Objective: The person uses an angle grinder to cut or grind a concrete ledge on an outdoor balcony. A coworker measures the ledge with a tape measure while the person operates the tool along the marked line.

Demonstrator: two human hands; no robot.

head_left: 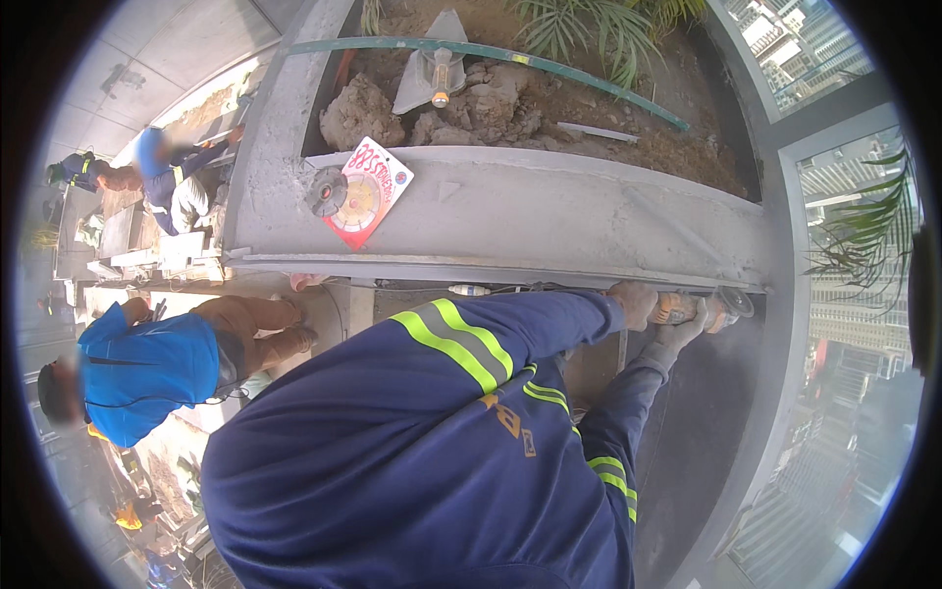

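Note:
An orange-bodied angle grinder (674,308) is held in both my gloved hands at the right end of the grey ledge. My left hand (634,303) is closed round its rear part. Closer to the head, my right hand (680,334) grips the tool from the near side. The round grinder disc (734,301) sits by the corner where the ledge meets the window column; I cannot tell whether it touches the surface. Both my arms wear navy sleeves with yellow-green reflective bands.
On the ledge (549,201) lie a grey disc (327,192) and a red-and-white card (370,201) with a cutting blade. A long green bar (589,80) spans the soil planter (687,147). A person in blue (147,368) bends at left; others work farther off. Windows (854,255) stand right.

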